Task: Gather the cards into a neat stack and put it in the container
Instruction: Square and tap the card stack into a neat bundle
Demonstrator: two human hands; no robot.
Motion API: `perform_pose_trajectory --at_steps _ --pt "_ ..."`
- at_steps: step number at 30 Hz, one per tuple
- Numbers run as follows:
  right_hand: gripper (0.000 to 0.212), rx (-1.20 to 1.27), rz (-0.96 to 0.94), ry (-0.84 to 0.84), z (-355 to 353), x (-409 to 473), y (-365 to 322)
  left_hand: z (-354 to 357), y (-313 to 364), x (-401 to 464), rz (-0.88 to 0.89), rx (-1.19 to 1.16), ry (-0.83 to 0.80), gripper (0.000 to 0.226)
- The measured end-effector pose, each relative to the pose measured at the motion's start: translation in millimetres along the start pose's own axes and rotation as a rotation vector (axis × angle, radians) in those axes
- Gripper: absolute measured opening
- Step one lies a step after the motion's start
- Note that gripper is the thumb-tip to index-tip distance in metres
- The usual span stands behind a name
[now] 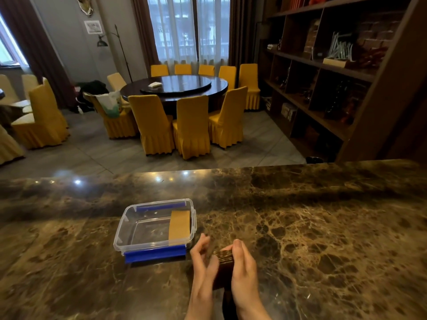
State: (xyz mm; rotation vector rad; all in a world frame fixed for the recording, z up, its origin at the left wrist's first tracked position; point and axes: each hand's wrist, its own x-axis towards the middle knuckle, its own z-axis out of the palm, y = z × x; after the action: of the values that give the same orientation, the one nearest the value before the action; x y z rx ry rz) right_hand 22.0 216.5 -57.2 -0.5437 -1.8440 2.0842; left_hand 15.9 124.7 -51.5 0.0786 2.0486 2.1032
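A dark stack of cards (pixel 223 264) stands on edge on the marble counter, squeezed between my two hands. My right hand (pixel 244 271) covers its right side, fingers curled over the top edge. My left hand (pixel 203 264) presses against its left side with the fingers spread and blurred. Just to the upper left sits a clear plastic container (pixel 129 221) with blue clips, without a lid. A tan cardboard piece (pixel 180 225) lies inside it along its right wall.
The dark brown marble counter (pixel 323 227) stretches wide to both sides. Beyond its far edge are a round dining table (pixel 175 86) ringed by yellow chairs and a wooden shelf unit (pixel 335 72) at right.
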Motion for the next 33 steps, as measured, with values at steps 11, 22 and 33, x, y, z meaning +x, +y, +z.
perform_pose_trajectory --at_steps 11,22,33 --pt "0.034 0.141 0.155 -0.011 -2 -4 -6 34 7 14 0.041 0.008 0.32 0.019" --pt "0.073 0.025 0.188 -0.077 -5 3 -7 37 4 24 0.065 0.073 0.38 0.029" --pt "0.034 -0.079 0.077 -0.1 -4 3 -4 32 0 25 0.087 0.07 0.35 0.032"
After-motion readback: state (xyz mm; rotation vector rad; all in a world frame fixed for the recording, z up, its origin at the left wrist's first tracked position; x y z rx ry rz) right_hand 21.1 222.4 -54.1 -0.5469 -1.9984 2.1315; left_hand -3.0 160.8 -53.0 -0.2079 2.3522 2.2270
